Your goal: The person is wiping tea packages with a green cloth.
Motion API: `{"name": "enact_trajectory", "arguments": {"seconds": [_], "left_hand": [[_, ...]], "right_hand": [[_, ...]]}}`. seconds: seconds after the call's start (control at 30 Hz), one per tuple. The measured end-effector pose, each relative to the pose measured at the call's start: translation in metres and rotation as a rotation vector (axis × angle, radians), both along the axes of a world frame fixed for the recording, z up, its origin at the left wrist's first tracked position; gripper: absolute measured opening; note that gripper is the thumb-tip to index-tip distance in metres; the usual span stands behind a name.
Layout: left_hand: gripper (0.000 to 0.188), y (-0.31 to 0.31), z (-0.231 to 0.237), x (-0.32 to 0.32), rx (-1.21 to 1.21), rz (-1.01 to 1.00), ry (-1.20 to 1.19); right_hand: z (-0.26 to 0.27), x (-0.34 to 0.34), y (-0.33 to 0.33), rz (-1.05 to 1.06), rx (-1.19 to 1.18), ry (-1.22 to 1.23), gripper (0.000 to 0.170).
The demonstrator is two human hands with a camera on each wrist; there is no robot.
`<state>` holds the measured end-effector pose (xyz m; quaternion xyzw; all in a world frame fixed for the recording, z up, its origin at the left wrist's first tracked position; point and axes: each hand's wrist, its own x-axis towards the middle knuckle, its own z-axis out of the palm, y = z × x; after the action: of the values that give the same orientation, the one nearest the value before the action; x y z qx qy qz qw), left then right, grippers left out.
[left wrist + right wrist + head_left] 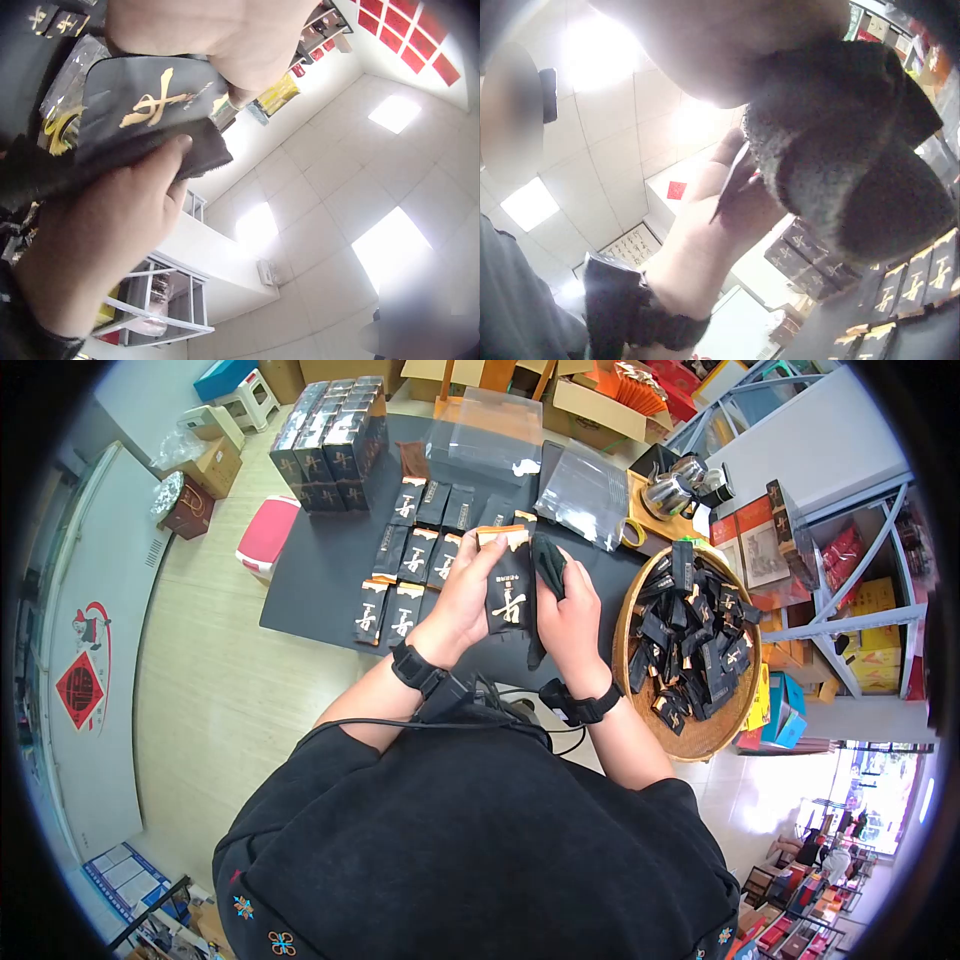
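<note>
My left hand (457, 598) grips a black packet with gold lettering (510, 592) by its left side, thumb near its orange top edge. My right hand (572, 622) holds a dark cloth (549, 565) against the packet's right side. In the left wrist view the cloth (202, 150) lies along the edge of the packet (150, 94), pinched by the right hand (112, 225). The bunched cloth (832, 150) fills much of the right wrist view. Rows of similar packets (417, 557) lie on the dark table (320, 580), just left of and beyond the hands.
A round woven basket (722, 738) full of small black packets stands at the right. Stacked black boxes (330, 445) stand at the table's back left. Clear plastic trays (585, 495) and a metal kettle (668, 497) are behind. A pink-lidded bin (268, 532) stands left of the table.
</note>
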<state>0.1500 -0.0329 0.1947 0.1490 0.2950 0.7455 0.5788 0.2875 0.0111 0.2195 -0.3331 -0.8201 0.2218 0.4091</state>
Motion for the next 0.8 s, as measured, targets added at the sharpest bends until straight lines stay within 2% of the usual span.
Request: {"name": "enact_trajectory", "arguments": {"seconds": [0.1, 0.13, 0.27, 0.37, 0.5, 0.6, 0.7, 0.77, 0.8], "left_hand": [[0.048, -0.006, 0.004, 0.011, 0.048, 0.002, -0.173], [0.057, -0.002, 0.001, 0.012, 0.023, 0.033, -0.137], [0.061, -0.003, -0.011, 0.006, 0.128, -0.03, -0.051], [0.06, -0.009, -0.002, 0.012, 0.102, -0.028, -0.075], [0.056, -0.015, 0.01, 0.031, 0.107, 0.003, -0.061], [0.061, -0.004, -0.014, 0.019, 0.148, 0.033, 0.002], [0.059, -0.011, -0.012, 0.011, 0.137, -0.004, -0.004], [0.058, -0.011, -0.015, 0.02, 0.191, -0.023, 0.026], [0.057, -0.019, 0.001, 0.029, 0.085, -0.04, -0.024]], "right_hand": [[0.001, 0.0, -0.007, -0.033, 0.058, -0.086, 0.044], [0.0, -0.001, -0.009, -0.025, 0.079, -0.105, 0.048], [-0.011, -0.005, -0.028, 0.13, 0.105, -0.14, 0.055], [-0.008, -0.005, -0.022, 0.11, 0.155, -0.179, 0.056], [0.0, -0.013, 0.004, 0.027, 0.141, -0.081, 0.047], [0.0, -0.014, -0.021, 0.11, 0.137, -0.057, 0.047], [0.003, -0.012, -0.039, 0.209, 0.095, -0.11, 0.048], [0.007, -0.016, -0.022, 0.131, 0.185, -0.065, 0.047], [0.01, -0.017, -0.011, 0.055, 0.153, -0.054, 0.044]]}}
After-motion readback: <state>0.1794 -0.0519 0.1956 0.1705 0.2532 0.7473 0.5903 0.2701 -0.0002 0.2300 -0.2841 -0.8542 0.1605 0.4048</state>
